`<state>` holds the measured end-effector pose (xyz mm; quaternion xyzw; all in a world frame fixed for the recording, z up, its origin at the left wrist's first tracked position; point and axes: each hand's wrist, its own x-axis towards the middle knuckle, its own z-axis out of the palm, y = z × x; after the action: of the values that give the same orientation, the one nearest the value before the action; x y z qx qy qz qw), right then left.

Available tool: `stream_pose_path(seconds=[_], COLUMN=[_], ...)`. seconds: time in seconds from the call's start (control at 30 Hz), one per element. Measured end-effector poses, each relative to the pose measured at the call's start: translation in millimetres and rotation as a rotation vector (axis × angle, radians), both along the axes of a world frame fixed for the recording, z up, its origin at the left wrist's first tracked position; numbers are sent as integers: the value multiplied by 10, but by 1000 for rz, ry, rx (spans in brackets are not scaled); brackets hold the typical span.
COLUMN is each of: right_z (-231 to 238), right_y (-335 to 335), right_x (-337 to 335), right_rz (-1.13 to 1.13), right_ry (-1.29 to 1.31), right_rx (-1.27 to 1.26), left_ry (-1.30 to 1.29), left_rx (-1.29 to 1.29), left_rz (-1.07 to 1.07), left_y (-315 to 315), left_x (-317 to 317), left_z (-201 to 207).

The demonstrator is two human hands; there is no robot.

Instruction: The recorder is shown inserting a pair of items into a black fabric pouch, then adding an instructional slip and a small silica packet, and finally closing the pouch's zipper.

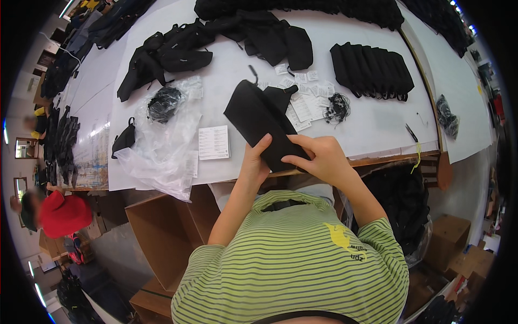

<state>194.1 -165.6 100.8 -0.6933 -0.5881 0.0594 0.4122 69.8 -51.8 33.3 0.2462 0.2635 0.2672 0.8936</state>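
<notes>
Head view: left hand (256,160) and right hand (322,157) both grip a black fabric pouch (258,116) over the white-covered table (377,127)'s near edge; rightward lie paper labels (306,108), a black cord bundle (338,107), overlapping black bags (371,71).

The head camera is worn on the head. Its wide fisheye lens faces steeply downward, past the striped shirt (286,254) and across the table (350,140). The left hand (257,156) and right hand (321,156) lie near mid-frame, at close range. Straight edges bend toward the dark rim.
</notes>
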Motion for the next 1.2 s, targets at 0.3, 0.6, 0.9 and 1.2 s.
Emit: stream_pose_path(seconds=[0.3, 0.6, 0.9, 1.2], right_z=[-401, -98, -68, 144], right_y=[-102, 197, 229, 177], right_x=[-279, 128, 206, 161], right_rz=[-421, -161, -268, -237], right_ry=[709, 873, 418, 279], right_rx=[80, 332, 375, 246], left_ry=[48, 208, 174, 41], left_rx=[-69, 214, 68, -1], left_rz=[175, -307, -272, -313], left_y=[40, 9, -76, 28], left_x=[85, -31, 7, -22], left_z=[177, 378, 381, 305])
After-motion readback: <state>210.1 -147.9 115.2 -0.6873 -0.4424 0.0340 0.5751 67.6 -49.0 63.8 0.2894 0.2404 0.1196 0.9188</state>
